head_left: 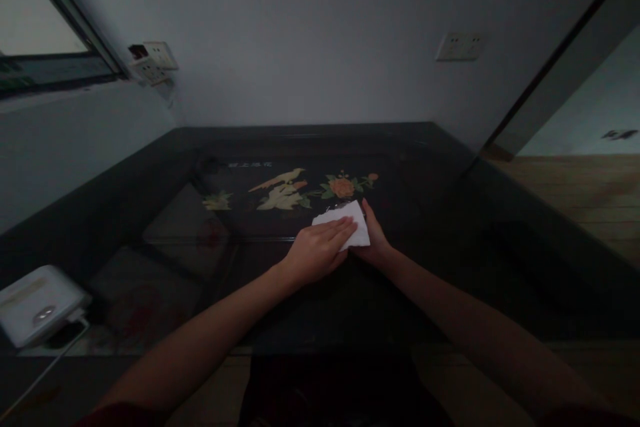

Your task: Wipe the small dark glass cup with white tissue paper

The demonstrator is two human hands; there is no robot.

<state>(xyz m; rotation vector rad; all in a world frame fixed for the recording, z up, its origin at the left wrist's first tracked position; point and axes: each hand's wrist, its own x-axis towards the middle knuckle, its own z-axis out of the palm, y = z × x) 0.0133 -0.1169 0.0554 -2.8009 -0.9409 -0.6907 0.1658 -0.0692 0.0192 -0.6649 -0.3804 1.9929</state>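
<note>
A folded white paper tissue (356, 221) is near the middle of the dark table. My left hand (320, 247) lies over it, fingers pressed together on its face. My right hand (374, 240) cups the tissue's right side from behind and below, thumb up, its other fingers mostly hidden. Along the tissue's upper edge a small shiny, seemingly clear edge shows between the hands; I cannot make out what object it belongs to.
The dark glossy table (440, 213) has a bird-and-flower picture (285, 187) on it. At the left stands a white box-shaped device (43, 303) with a white cable (47, 370). Wall sockets (460, 47) sit above, and a window (50, 13) is upper left.
</note>
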